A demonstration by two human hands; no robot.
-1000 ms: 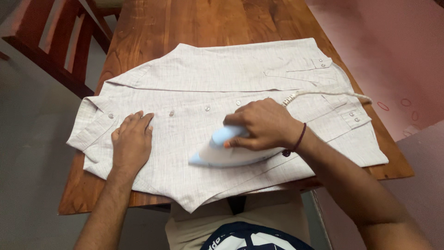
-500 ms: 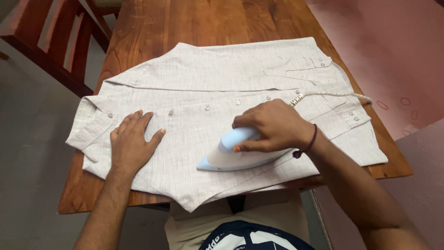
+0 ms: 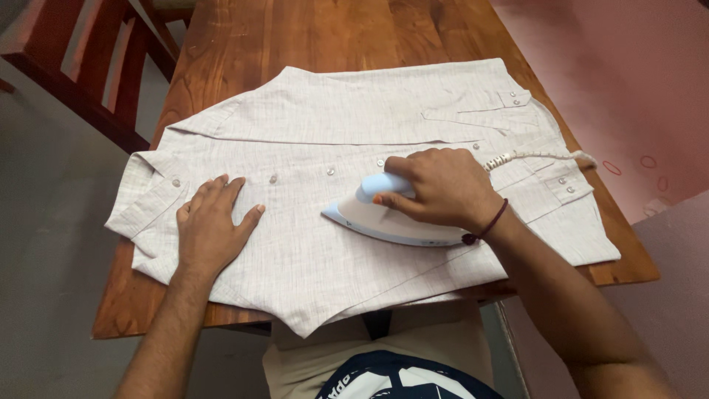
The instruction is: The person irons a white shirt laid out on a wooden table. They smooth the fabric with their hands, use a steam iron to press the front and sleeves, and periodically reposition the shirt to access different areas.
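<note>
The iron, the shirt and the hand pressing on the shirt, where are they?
iron (image 3: 369, 218): head view, on its white side body below the blue handle.
shirt (image 3: 354, 111): head view, on the flat pale cloth of the far panel.
left hand (image 3: 210, 229): head view, on the back of the hand lying flat.

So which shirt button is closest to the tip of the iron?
The button just above the iron's tip; the other placket buttons sit farther away.

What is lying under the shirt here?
The shirt lies on a wooden table; bare wood shows around it. The tabletop beneath the cloth is covered.
</note>
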